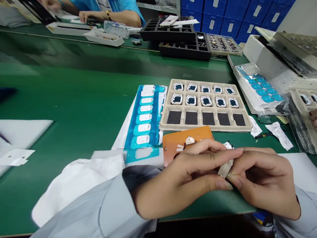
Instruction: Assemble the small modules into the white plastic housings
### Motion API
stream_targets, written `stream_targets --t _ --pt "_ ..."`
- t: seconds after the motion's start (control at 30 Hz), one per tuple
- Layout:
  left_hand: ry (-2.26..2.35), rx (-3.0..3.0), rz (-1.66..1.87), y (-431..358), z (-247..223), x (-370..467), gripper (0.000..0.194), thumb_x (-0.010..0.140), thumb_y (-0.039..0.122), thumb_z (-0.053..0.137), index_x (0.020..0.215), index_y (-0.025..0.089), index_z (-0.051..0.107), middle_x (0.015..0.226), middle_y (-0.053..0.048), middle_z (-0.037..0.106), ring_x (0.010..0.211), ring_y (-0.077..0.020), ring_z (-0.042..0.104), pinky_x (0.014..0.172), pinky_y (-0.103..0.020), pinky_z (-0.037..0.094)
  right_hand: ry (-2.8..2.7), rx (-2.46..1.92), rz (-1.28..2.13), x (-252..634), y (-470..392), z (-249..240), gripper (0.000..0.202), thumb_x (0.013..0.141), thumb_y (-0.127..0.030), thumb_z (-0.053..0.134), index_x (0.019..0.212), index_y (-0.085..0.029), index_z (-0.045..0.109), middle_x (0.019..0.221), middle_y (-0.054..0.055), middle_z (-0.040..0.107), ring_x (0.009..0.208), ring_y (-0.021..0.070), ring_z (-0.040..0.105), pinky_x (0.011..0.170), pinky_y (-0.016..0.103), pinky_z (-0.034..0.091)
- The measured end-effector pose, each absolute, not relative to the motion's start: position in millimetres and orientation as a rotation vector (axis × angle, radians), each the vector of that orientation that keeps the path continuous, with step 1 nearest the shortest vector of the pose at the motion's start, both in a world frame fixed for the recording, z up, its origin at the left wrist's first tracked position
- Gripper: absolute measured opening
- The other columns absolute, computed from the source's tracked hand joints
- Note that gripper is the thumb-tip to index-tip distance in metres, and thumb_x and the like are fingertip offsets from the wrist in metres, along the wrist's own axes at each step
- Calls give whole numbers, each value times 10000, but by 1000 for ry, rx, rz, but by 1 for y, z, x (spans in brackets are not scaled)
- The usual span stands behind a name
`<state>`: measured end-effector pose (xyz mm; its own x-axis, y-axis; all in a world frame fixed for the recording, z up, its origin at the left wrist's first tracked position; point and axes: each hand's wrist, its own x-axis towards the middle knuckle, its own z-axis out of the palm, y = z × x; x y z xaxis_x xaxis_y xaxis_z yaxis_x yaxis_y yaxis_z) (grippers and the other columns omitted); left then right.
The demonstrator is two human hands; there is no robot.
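No text can be read. At one o'clock, white labels (257, 11) stand on the blue bins (222, 12), their writing too small to make out. At three o'clock, two white packets, one nearer (279, 136) and one farther left (255, 127), bear faint, illegible print.

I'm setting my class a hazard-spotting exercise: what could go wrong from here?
The small part between the fingertips of the left hand and right hand could slip and fall. The left hand, close to the orange plate, might knock it into the tray just beyond. The left sleeve, by the white cloth, might drag it.
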<state>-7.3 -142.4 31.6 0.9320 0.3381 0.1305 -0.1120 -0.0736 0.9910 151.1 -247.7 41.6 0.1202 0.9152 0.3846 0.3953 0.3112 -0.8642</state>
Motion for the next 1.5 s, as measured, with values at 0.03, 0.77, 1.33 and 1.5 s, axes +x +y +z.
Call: stream_targets --t 0.03,0.77,1.33,1.5 --pt "174 1605 378 -143 31 -7 458 898 188 634 1321 359 586 1214 -41 580 1139 -194 542 1056 -340 415 -1466 -1274 592 151 -248 42 165 762 -60 628 679 -200 601 485 -57 458 437 85 398 418 192 355" --pt "160 1617 397 -143 32 -7 448 898 183 635 1306 367 601 1225 -38 588 1135 -192 551 1062 -330 406 -1435 -1304 542 148 -248 40 168 756 -63 617 661 -201 602 472 -49 476 432 93 428 420 201 374" --pt "206 1630 378 -144 33 -7 451 908 203 625 1350 272 577 1243 -54 618 1165 -190 565 1042 -273 429 -1406 -1283 577 152 -252 42 178 765 -48 632 697 -211 612 562 -20 583 497 111 518 461 226 409" --pt "255 1556 326 -147 37 -5 339 951 195 521 1274 188 623 1153 -70 675 954 -164 664 884 -248 528 -1308 -1242 448 158 -251 40 178 754 -70 715 835 -224 681 809 22 578 760 158 564 640 271 514"
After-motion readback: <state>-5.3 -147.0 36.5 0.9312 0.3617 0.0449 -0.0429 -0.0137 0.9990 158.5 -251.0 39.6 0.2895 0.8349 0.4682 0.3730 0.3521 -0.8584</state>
